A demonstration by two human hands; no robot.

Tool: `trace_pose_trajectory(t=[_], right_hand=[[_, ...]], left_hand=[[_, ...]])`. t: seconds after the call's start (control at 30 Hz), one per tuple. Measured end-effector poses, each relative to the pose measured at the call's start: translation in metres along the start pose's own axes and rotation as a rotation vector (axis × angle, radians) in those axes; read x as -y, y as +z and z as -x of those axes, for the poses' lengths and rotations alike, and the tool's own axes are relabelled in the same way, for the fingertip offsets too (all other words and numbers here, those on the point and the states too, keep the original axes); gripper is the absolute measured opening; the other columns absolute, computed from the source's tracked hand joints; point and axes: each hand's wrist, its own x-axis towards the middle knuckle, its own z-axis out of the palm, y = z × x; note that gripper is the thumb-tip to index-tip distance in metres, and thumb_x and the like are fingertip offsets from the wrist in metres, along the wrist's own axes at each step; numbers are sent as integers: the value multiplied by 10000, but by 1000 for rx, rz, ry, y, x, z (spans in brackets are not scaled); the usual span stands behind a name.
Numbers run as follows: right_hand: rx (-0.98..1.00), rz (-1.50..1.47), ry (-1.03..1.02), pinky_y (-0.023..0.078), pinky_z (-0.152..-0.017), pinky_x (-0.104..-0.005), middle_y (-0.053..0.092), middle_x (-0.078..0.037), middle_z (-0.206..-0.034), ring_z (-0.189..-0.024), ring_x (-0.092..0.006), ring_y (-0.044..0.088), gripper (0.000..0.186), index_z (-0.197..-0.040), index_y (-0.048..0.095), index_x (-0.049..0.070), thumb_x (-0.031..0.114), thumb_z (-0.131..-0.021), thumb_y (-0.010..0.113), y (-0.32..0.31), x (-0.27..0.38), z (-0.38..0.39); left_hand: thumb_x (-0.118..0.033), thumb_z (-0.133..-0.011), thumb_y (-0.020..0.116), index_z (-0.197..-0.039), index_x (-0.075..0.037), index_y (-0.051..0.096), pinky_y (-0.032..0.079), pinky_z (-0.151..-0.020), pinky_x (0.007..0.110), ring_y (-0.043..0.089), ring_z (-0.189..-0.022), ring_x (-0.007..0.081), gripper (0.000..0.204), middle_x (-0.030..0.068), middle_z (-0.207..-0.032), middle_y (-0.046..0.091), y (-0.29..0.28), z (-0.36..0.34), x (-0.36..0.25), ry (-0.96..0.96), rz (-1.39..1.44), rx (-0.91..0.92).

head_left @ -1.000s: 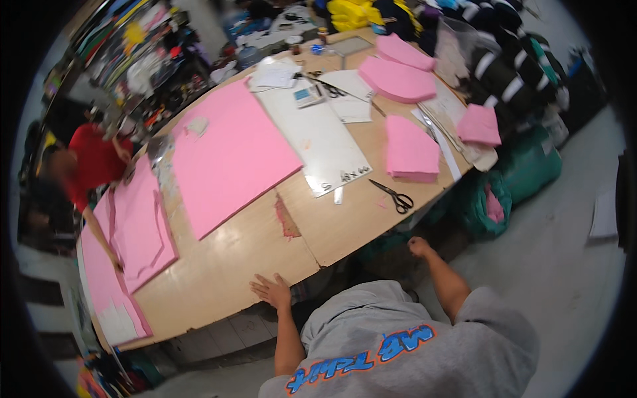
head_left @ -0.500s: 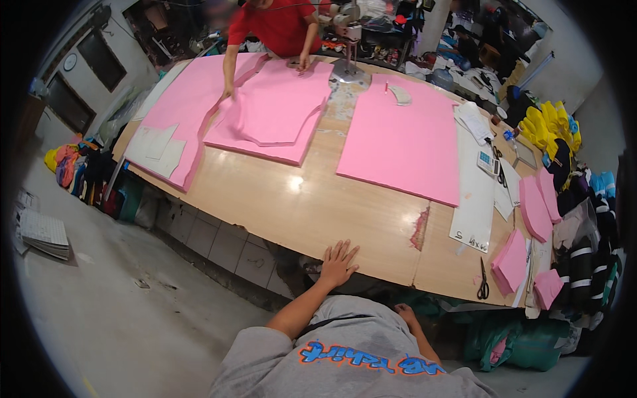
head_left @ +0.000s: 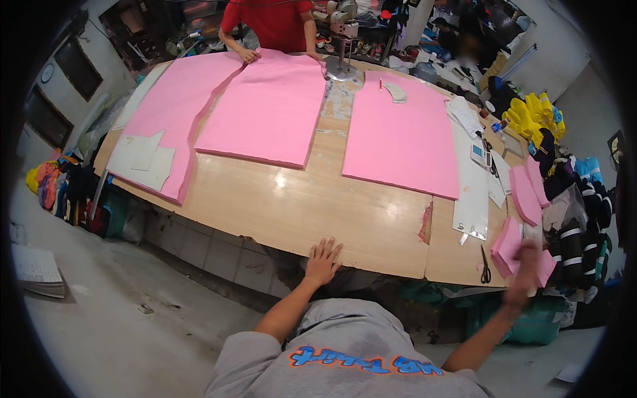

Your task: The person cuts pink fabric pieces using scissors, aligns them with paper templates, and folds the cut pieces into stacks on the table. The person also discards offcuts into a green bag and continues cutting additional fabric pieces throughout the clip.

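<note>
My left hand point(head_left: 323, 262) lies flat on the near edge of the wooden table point(head_left: 338, 219), fingers spread and holding nothing. My right hand point(head_left: 526, 268) is blurred by motion over the small pink fabric stack point(head_left: 504, 245) at the right end; whether it grips is unclear. Black scissors point(head_left: 485, 268) lie just left of it. A large pink fabric stack point(head_left: 400, 142) sits in the middle right, beside a white board point(head_left: 469, 209), a calculator point(head_left: 480, 154) and curved pink pieces point(head_left: 523, 196). Two more large pink stacks point(head_left: 259, 119) point(head_left: 162, 106) lie leftward, the outer one carrying white paper pieces point(head_left: 151, 166).
A person in a red top point(head_left: 265, 20) stands across the table with both hands on pink fabric, near a cutting machine point(head_left: 343, 46). Dark fabric rolls point(head_left: 574, 245) crowd the right end; green sacks point(head_left: 514, 318) lie beneath. Colourful clothing piles point(head_left: 60, 186) are at the left.
My right hand has risen from below the table's edge to the right-hand pink pieces. The view has swung. The co-worker's middle pink fabric now lies flatter, its hands at the far edge.
</note>
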Motion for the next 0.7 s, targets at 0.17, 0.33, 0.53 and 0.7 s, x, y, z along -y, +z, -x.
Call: trace_pose_trajectory(t=[0.17,0.33,0.53,0.7], right_hand=[[-191,466,-543,550,-984,-421,723,-117,-1239,-1106,-226,691,478,-1457,649,28,379,-1151,541,-111,160,-64],[105,777,-813,548,-975,-426,709,-124,-1242,-1108,-241,679,471,-1465,628,14,333,-1126,553,-99,220,-88],[530,914,-1071,544,-964,-432,692,-132,-1245,-1111,-258,664,472,-1473,603,-4,277,-1095,568,-78,271,-61],[1002,882,-1232,541,-954,-437,678,-139,-1248,-1114,-272,652,480,-1481,583,-19,230,-1070,580,-79,304,-22]], left_hand=[[-563,-1162,489,-1819,-292,275,163,-1378,666,126,-1750,403,742,100,-1912,150,12,-11,-16,-52,35,-29],[-564,-1168,462,-1823,-281,262,143,-1377,681,95,-1755,416,741,104,-1920,104,-8,-7,-13,-124,13,92],[-595,-1146,487,-1829,-236,242,103,-1370,710,32,-1755,452,810,137,-1922,51,-2,-13,-37,-213,27,99],[-615,-1148,471,-1839,-213,203,39,-1355,746,-33,-1751,478,843,147,-1925,-7,9,-16,-48,-264,-19,106]])
